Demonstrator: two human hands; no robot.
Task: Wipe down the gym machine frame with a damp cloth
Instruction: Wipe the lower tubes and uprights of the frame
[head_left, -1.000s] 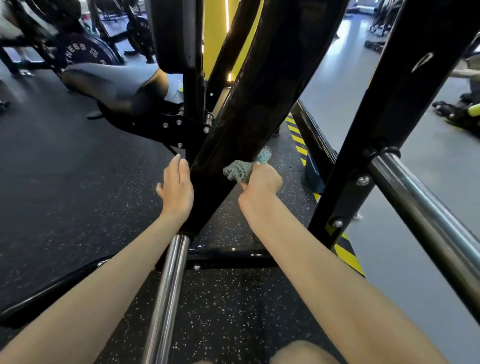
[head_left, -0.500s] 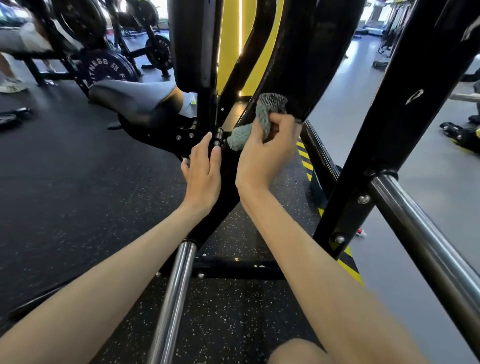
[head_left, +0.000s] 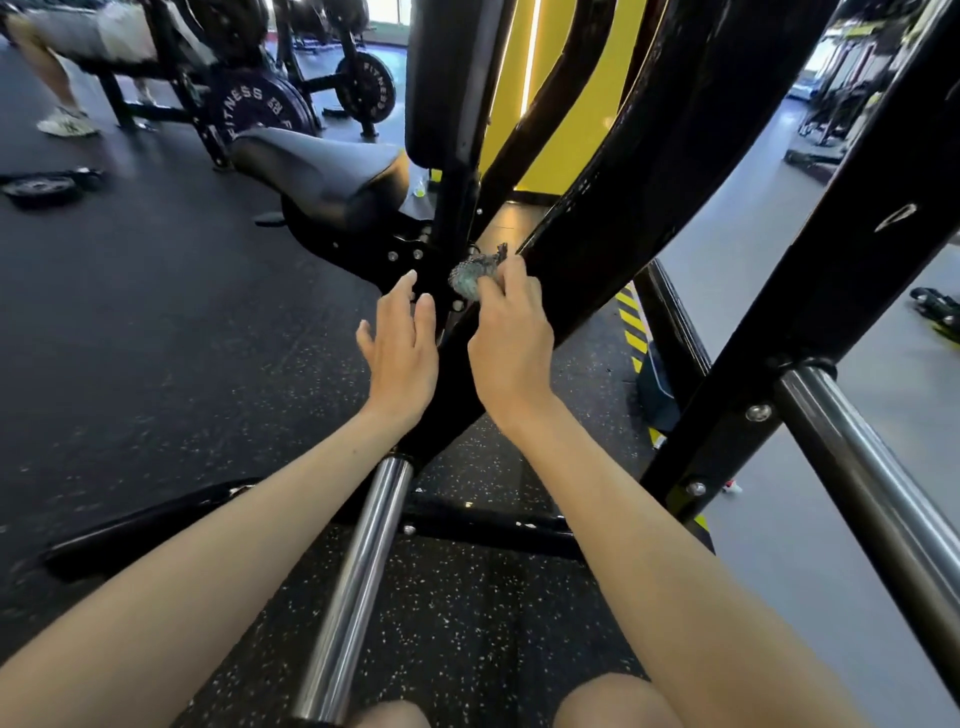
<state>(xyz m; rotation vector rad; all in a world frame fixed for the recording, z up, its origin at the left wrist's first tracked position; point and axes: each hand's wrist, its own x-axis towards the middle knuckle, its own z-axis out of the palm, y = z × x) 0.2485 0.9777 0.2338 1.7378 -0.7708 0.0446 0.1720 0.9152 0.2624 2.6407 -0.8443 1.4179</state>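
Half a second ago the damp cloth (head_left: 470, 278) sat higher, against the right edge of the black frame beam (head_left: 649, 171). It has now come down and across to the beam's left edge, just beside the bolted bracket (head_left: 395, 249) under the seat pad (head_left: 317, 166). I judge the wipe is moving from the beam's broad face to the joint.

The right grip (head_left: 511, 338) is closed round the cloth, which is pinched into a wad between fingers and thumb and pressed to the metal. The left grip (head_left: 402, 353) is open with straight fingers and holds nothing. Its tips lie near the bracket, and contact cannot be told.

The beam's long axis rises from the chrome bar (head_left: 358, 561) away and up to the right. The bunched cloth has no clear axis.
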